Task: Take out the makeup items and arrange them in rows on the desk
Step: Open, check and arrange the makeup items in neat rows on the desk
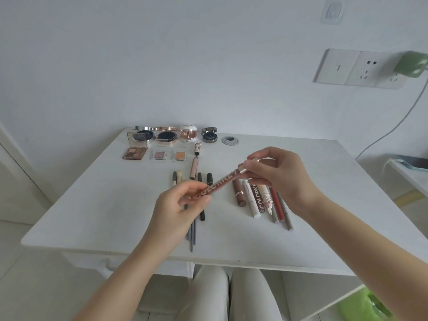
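Observation:
I hold a long brown lip-gloss tube (222,181) with white lettering above the white desk (92,200). My left hand (183,205) pinches its lower end, and my right hand (275,172) grips its rose-gold cap end. Under the hands lie several dark pencils and brushes (201,200) in a row. To the right lie several lipsticks and pens (261,200) side by side. At the back stand open compacts (165,136) and, in front of them, eyeshadow palettes (135,152).
A pink tube (194,167) and a small patterned tube (197,148) lie in a line behind the pencils. A round metal cable grommet (230,140) sits in the desk's back. On the wall at right are sockets (361,68) with a green plug (413,64).

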